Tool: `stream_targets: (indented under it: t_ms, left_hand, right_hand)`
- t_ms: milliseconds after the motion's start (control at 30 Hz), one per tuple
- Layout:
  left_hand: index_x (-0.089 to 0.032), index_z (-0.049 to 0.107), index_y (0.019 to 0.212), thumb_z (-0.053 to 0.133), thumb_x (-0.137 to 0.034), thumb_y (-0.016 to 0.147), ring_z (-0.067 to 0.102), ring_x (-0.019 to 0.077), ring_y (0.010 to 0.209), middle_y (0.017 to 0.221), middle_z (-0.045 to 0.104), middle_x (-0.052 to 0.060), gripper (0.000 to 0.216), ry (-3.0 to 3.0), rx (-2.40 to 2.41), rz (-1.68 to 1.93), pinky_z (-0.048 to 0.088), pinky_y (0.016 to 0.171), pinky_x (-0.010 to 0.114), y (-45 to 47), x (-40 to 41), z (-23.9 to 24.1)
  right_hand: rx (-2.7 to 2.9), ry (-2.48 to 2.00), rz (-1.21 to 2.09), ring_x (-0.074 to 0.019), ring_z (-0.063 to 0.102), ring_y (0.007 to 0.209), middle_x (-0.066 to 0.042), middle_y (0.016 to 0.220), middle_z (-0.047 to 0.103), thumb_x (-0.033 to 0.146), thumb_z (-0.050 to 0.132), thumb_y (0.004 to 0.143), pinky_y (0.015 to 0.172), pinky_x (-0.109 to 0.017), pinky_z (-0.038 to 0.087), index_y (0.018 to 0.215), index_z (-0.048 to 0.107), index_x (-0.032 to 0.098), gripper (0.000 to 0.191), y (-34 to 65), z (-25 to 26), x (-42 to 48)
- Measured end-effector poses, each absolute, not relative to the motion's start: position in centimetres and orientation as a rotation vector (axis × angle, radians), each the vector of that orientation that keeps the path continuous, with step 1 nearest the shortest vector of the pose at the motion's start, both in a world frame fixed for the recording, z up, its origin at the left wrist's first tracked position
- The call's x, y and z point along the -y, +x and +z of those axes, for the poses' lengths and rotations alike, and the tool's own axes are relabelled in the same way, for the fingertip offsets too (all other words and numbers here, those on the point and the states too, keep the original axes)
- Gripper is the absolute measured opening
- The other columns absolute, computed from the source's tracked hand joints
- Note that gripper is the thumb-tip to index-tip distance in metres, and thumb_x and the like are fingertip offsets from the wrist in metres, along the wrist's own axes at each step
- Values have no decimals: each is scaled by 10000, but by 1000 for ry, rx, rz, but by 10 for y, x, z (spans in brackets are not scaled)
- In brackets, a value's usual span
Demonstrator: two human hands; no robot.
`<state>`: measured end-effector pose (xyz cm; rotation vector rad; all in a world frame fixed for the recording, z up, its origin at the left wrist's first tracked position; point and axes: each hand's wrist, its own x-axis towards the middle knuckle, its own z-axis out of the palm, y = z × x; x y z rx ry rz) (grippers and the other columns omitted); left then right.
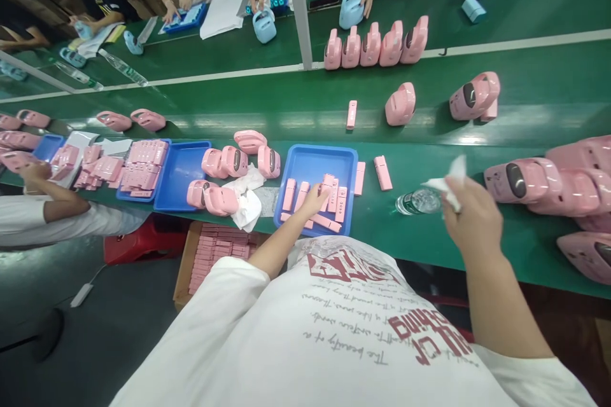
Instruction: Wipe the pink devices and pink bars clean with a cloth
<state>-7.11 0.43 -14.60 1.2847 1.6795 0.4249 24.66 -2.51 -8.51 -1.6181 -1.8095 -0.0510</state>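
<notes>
My left hand [312,201] reaches into a blue tray [321,154] of pink rectangular pieces, its fingers closed at one pink piece [328,180] among the others. Several more lie around it, some printed with dark marks, such as a pink piece [340,203] by the tray's right side. My right hand [475,216] is raised over the bench on the right, closed on a crumpled white tissue [451,183]. Beneath and left of that hand, a clear plastic bottle [417,202] lies on its side. Two pink pieces lie outside the tray, one being a loose pink piece [382,173].
Pink handled housings [525,181] crowd the right end; more pink housings [222,162] stand left, beside white tissues [245,203] and another blue tray [179,175]. A cardboard box [184,273] sits below the bench. Co-workers handle blue housings [264,25] across a metal post [298,9].
</notes>
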Motion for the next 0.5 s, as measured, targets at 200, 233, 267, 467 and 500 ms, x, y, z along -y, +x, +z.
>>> stream_targets:
  t_ms: [200, 233, 267, 467, 500]
  left_hand:
    - [-169, 512, 979, 402, -500, 880, 572, 129, 658, 773, 588, 41, 363, 1017, -1340, 686, 478, 656, 265, -59, 14, -96]
    - [-180, 493, 940, 456, -551, 836, 537, 112, 577, 721, 555, 11, 388, 984, -1276, 705, 467, 589, 254, -57, 18, -85]
    - [-188, 477, 906, 525, -595, 776, 508, 100, 525, 691, 529, -12, 430, 939, -1201, 732, 449, 531, 243, -56, 22, -74]
    - [-147, 606, 906, 700, -580, 677, 547, 110, 594, 718, 573, 24, 499, 530, -811, 893, 449, 516, 217, -55, 37, -27]
    - [-145, 628, 939, 703, -555, 693, 557, 112, 619, 730, 577, 27, 484, 507, -785, 902, 461, 547, 220, -56, 38, -23]
  right_hand:
    - [1650, -1705, 27, -311, 633, 1003, -193, 1078, 651, 439, 506, 790, 905, -439, 487, 976, 661, 217, 329, 239, -114, 21]
    - [1606, -1712, 45, -311, 636, 993, -195, 1075, 650, 448, 492, 784, 894, -440, 491, 949, 660, 221, 327, 240, -117, 19]
    - [1567, -1714, 62, -309, 639, 985, -194, 1067, 653, 460, 471, 782, 890, -441, 492, 923, 658, 226, 331, 241, -120, 16]
    - [1112, -1616, -91, -339, 659, 888, -191, 886, 674, 654, 478, 696, 828, -506, 502, 832, 649, 208, 496, 267, -124, -4]
    - [966, -1573, -117, -344, 653, 897, -187, 906, 670, 699, 508, 655, 819, -522, 499, 855, 653, 209, 549, 276, -121, -6]
